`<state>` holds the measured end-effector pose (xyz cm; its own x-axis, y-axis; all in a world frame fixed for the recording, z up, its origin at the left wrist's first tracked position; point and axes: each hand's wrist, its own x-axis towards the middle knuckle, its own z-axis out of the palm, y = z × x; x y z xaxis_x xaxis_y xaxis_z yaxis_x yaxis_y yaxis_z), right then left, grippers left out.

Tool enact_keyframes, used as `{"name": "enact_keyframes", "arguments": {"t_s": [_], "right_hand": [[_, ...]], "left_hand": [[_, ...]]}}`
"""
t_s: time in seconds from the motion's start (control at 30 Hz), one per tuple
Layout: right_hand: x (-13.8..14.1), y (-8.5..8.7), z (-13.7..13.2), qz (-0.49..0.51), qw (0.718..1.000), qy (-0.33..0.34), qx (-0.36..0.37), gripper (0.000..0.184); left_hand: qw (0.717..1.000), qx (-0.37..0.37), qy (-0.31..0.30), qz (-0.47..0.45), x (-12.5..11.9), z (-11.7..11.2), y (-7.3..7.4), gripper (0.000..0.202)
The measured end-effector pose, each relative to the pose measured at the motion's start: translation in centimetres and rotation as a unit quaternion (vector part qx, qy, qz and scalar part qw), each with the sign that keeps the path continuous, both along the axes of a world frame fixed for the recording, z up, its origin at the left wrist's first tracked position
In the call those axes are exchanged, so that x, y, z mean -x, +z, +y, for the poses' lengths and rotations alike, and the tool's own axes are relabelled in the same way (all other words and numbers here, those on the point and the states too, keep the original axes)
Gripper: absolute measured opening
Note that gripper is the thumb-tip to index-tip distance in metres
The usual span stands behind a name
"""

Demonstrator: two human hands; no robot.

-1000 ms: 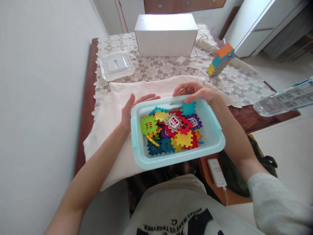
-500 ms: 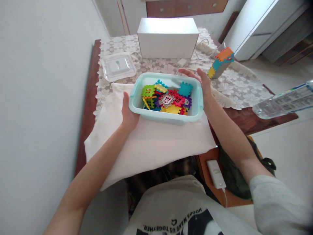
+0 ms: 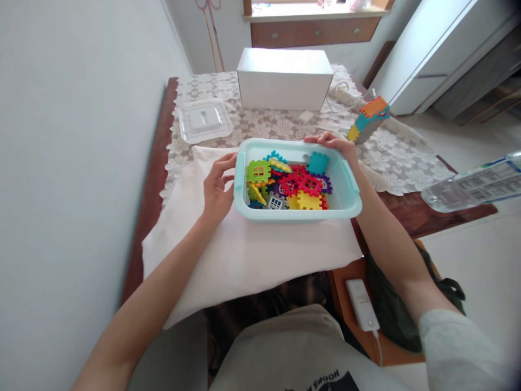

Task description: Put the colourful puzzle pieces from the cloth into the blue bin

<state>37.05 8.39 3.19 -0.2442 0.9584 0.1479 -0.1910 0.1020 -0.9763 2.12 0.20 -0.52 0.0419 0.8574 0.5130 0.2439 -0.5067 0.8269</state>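
A teal plastic bin (image 3: 301, 213) rests on a white cloth (image 3: 252, 250) on the table. It holds several colourful interlocking plastic tiles (image 3: 299, 184). My left hand (image 3: 217, 187) is against the bin's left side, its fingers curled on the left handle. At the far right corner, my right hand (image 3: 336, 145) has its fingers closed over the bin's rim.
Behind the bin are a clear plastic lid (image 3: 204, 119), a white box (image 3: 285, 79), a small white charger (image 3: 305, 116) and a block tower (image 3: 368, 119) on the lace tablecloth. At right are a water bottle (image 3: 472, 184), a white power bank (image 3: 361, 304) and a dark bag (image 3: 391, 304).
The bin was lifted from the near edge, carried away from me and set down on the cloth. Both hands stayed on its sides, and the tiles shifted inside.
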Motion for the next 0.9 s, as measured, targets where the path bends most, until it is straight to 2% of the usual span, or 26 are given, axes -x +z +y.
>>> {"name": "enact_keyframes", "arguments": {"t_s": [0.07,0.13,0.2,0.33,0.43,0.5,0.57,0.63,0.7,0.83,0.9], "right_hand": [[0.0,0.0,0.0,-0.008,1.000,0.002,0.003,0.019],[0.0,-0.2,0.1,-0.021,1.000,0.000,0.002,0.021],[0.0,-0.4,0.3,-0.041,0.999,0.011,-0.014,0.028],[-0.2,-0.7,0.6,-0.042,0.996,0.063,-0.054,0.040],[0.1,-0.7,0.2,-0.027,0.997,0.068,-0.034,0.035],[0.9,-0.4,-0.4,-0.018,0.997,0.069,0.002,0.029],[1.8,0.0,-1.1,-0.004,0.996,0.081,0.039,0.024],[2.7,0.6,-2.1,0.012,0.990,0.117,0.073,0.019],[3.2,1.2,-3.1,0.024,0.979,0.174,0.103,0.024],[3.4,1.1,-4.3,-0.005,0.945,0.314,0.092,0.047],[3.7,0.6,-4.7,0.004,0.926,0.368,0.081,0.068]], "left_hand": [[0.998,-0.032,0.011,0.050,0.7,-0.1,0.4,0.061],[0.992,-0.070,0.015,0.102,1.6,-0.1,1.0,0.071],[0.983,-0.092,-0.009,0.158,2.6,0.0,1.6,0.079],[0.966,-0.071,-0.086,0.232,3.8,0.0,2.4,0.086],[0.968,-0.068,-0.103,0.219,3.9,-0.4,2.4,0.103],[0.975,-0.080,-0.096,0.184,3.6,-0.8,2.2,0.094],[0.984,-0.080,-0.066,0.142,3.3,-1.3,2.2,0.069],[0.993,-0.058,-0.033,0.098,3.0,-1.6,2.6,0.046],[0.998,-0.014,-0.018,0.062,2.7,-2.0,3.2,0.035],[0.996,0.076,-0.047,0.027,2.3,-2.8,4.3,0.039],[0.992,0.108,-0.053,0.027,2.2,-3.2,4.4,0.045]]}}
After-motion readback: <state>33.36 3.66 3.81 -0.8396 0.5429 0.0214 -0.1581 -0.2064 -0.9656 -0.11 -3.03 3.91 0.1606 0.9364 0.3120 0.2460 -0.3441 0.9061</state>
